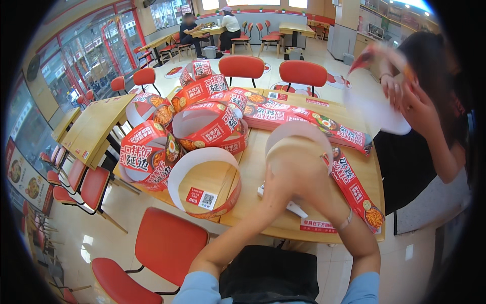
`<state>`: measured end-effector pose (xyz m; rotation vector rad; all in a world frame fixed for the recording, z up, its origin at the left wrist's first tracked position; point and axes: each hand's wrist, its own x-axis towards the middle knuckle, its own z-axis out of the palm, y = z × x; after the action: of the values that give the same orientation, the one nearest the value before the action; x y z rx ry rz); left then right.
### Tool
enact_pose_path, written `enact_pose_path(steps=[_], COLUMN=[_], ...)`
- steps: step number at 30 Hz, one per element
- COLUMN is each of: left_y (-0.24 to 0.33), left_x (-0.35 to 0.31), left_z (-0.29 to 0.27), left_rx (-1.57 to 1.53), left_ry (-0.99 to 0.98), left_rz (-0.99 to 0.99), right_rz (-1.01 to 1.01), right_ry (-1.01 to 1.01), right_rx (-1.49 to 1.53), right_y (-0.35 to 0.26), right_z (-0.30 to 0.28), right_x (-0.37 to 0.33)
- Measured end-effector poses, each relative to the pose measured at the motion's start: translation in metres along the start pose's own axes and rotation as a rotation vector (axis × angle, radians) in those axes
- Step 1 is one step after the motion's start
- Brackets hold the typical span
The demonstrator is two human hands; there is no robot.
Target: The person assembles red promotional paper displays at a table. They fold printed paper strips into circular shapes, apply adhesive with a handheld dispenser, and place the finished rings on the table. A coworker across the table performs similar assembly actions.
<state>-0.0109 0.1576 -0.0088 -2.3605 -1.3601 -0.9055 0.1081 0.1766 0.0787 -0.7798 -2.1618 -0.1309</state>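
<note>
Head: left hand (281, 183) and right hand (319, 177) grasp a white-lined red paper loop (298, 133) above the pale wooden table (254, 157), half-hiding a white tool (296, 209); similar red loops (215, 121) crowd leftward, flat red strips (278, 114) beyond, distant grey bin (209, 52), contents unclear

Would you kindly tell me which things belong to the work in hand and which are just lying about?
Belongs to the work:
curled red-and-white paper band being handled
pile of red printed paper rings
stack of flat red printed paper strips
single flat red paper strip at right

Just about:
red chair with black metal frame, lower left
pale wooden side table at left
</note>
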Motion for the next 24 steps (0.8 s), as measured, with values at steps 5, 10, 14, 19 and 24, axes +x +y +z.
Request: enact_pose_path(steps=[5,10,14,19,24], left_y=[0.011,0.009,0.002,-0.003,-0.004], left_x=[-0.022,-0.066,-0.107,-0.09,-0.109], left_z=[-0.024,-0.038,-0.014,-0.024,0.001], left_rx=[-0.128,-0.326,-0.411,-0.368,-0.476], left_ry=[-0.108,0.046,0.06,0.192,0.127], left_rz=[-0.112,-0.2,-0.286,-0.27,-0.212], right_rz=[0.083,0.53,0.706,1.004,0.937], right_ry=[-0.092,-0.286,-0.41,-0.432,-0.287], right_rx=[-0.18,-0.25,-0.484,-0.24,-0.14], right_y=[0.107,0.207,0.28,0.319,0.371], right_z=[0.091,0.159,0.19,0.193,0.166], right_x=[0.083,0.118,0.121,0.101,0.094])
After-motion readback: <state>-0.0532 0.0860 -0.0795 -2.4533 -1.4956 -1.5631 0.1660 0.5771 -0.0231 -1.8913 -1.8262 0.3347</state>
